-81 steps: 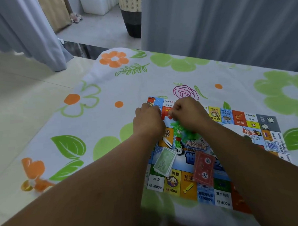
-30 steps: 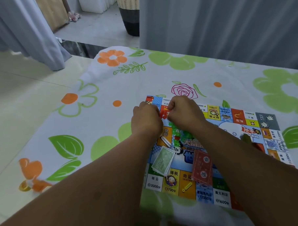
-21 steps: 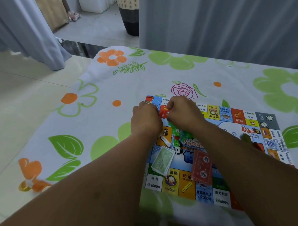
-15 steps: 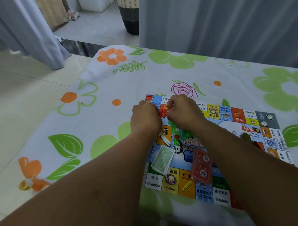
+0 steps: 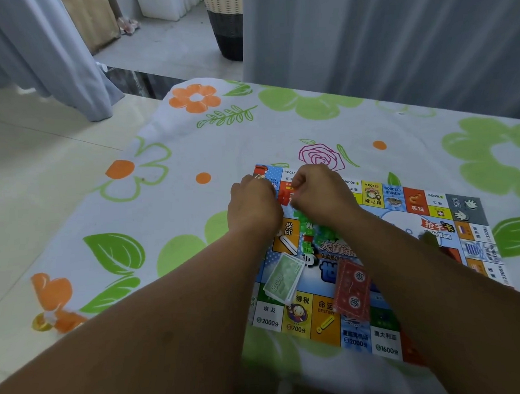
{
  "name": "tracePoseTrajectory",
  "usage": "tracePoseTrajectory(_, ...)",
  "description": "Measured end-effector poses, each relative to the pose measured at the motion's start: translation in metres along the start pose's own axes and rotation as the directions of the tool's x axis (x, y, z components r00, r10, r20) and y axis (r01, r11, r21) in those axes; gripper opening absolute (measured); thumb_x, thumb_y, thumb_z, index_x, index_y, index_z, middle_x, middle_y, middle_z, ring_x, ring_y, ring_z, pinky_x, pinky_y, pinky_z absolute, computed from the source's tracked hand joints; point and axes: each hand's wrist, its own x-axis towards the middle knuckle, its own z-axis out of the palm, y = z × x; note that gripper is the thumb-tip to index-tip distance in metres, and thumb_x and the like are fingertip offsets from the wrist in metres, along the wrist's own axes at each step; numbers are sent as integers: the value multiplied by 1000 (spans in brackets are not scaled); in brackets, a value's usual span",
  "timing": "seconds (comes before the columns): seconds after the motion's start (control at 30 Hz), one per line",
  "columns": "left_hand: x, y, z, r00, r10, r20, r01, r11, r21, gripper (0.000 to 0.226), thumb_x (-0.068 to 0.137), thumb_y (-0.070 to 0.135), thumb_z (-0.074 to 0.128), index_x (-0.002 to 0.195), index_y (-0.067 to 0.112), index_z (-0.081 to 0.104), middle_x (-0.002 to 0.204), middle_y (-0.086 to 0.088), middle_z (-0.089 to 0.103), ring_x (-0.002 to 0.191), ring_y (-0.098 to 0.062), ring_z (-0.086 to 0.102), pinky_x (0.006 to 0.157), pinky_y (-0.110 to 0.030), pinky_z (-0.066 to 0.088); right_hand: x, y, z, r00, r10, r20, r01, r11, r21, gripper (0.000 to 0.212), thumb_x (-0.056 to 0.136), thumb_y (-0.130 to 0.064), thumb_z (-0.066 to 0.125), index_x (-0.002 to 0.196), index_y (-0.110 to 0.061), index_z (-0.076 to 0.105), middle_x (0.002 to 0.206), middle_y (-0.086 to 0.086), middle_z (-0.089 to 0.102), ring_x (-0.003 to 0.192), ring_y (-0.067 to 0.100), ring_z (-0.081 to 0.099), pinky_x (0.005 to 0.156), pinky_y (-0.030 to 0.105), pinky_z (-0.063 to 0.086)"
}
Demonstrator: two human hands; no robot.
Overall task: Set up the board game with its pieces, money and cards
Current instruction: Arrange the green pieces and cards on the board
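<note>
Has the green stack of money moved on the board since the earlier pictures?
No. The green stack still lies at the far edge of the yellow 700 square of the board.

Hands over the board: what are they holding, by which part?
Cannot be told: left hand and right hand curl above green pieces, backs to camera, fingertips hidden.
</note>
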Motion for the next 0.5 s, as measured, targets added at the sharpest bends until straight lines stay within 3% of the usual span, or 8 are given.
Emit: tracePoseTrajectory(0.5,-2,3,-3,1000,-1,13,1,1000,13,24,91,17,66,113,18,74,121,-9,54,119,-28,47,92,-37,47,-3,-5,-2,1000,-2,11,2,1000,-1,25,78,-7,74,98,-19,65,100,7,67,90,28,64,76,43,58)
